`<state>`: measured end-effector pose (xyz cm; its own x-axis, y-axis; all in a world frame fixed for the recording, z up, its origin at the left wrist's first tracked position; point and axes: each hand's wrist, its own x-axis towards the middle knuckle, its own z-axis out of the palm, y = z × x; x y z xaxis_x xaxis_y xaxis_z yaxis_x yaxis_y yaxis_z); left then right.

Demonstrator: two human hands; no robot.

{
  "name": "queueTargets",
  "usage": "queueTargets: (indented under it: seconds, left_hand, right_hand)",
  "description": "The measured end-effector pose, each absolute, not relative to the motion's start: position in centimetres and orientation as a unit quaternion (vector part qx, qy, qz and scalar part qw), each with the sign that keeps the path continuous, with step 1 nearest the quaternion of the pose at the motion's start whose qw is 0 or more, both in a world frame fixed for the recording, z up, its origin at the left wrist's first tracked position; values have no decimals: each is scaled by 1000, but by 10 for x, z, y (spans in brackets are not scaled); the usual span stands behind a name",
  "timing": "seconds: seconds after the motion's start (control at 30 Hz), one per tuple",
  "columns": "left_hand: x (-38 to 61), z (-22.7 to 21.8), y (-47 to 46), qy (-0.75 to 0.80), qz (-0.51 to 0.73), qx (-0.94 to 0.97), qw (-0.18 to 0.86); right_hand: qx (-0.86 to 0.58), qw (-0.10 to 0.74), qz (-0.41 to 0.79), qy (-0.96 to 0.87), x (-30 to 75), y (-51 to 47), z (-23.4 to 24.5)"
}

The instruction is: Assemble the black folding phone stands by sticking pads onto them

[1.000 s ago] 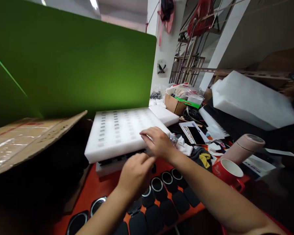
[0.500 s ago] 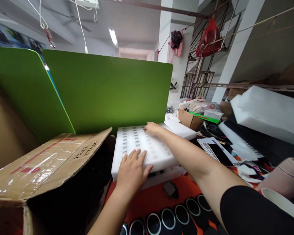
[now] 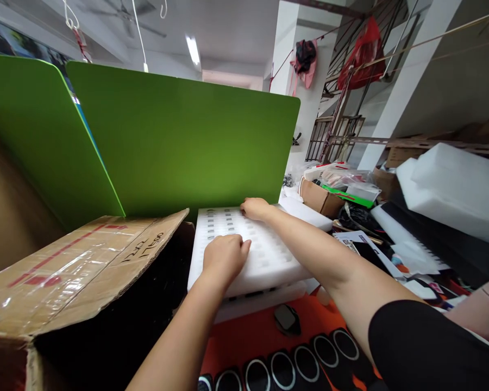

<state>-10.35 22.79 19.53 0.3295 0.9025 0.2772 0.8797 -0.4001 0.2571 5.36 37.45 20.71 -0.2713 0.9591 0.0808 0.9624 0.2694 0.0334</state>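
While both hands are laid on the white foam tray (image 3: 271, 260), its slotted top is covered near the middle by the left hand (image 3: 224, 254), whose fingers (image 3: 238, 245) are curled and held close together against the foam. Beyond those fingertips, at the tray's far edge, the right hand (image 3: 256, 208) is set, its fingers bent down and pressed together. Whether anything is pinched by either hand cannot be told. Beneath the tray a second foam tray (image 3: 264, 304) is seen. Left of the left fingers a cardboard box (image 3: 85, 255) is found, behind the right fingers a green partition (image 3: 179, 146), and nearer than both hands a small black piece (image 3: 287, 319) on the red mat (image 3: 244, 336).
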Motion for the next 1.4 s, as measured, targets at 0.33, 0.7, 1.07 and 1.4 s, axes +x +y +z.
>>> queueTargets:
  seconds: [0.33, 0.7, 1.07, 1.4]
  left_hand:
    - [-109, 184, 243, 568, 245, 781, 92]
    - [-117, 180, 256, 566, 428, 667, 226]
    - [-112, 176, 254, 575, 366, 713, 167]
    - [-113, 171, 255, 571, 341, 735, 134]
  right_hand:
    - [-634, 126, 60, -761, 75, 391, 196]
    - [-426, 177, 245, -853, 49, 340, 226]
    - [-530, -5, -154, -834, 66, 376, 201]
    - [-562, -23, -198, -802, 50, 365, 192]
